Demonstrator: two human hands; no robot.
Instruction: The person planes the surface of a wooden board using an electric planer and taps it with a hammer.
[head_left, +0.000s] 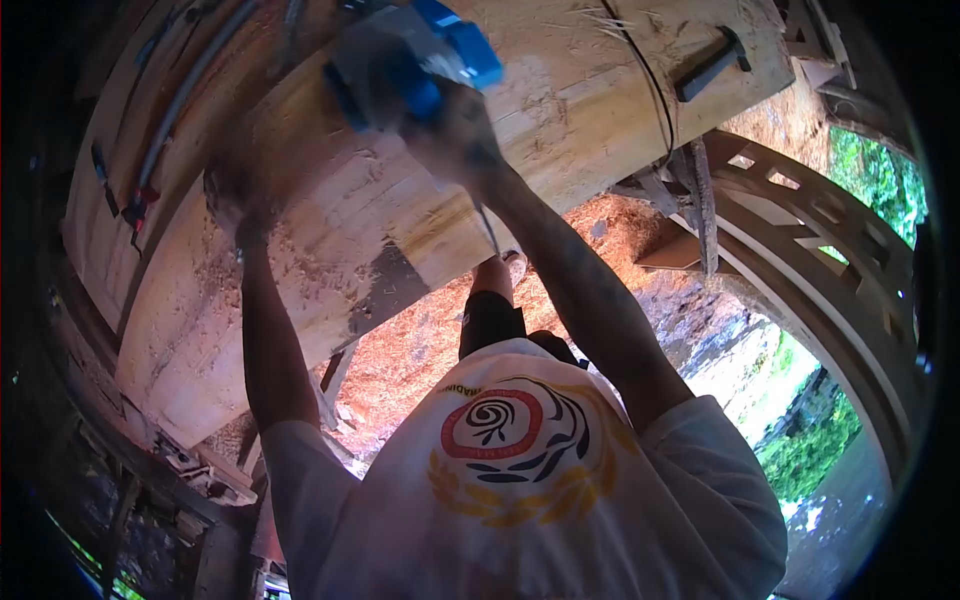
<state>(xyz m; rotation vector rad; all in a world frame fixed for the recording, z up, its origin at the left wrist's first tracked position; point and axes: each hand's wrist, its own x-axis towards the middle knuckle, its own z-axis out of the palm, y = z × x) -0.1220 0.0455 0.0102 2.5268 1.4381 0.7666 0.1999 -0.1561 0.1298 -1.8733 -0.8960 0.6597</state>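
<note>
The right hand [455, 130], fingers closed round the grip, holds a blue power tool [415, 62] at the far part of the wooden table [560, 110]; blur obscures whether the tool's base touches the wood. The left hand [237, 205] is at the table, to the left of the tool and well apart from it; whether its fingers are spread or curled cannot be told. A hammer [708, 70] lies at upper right, near a black cord [645, 65]. Shavings [425, 325] cover the ground below; a slotted frame [825, 225] curves at right.
</note>
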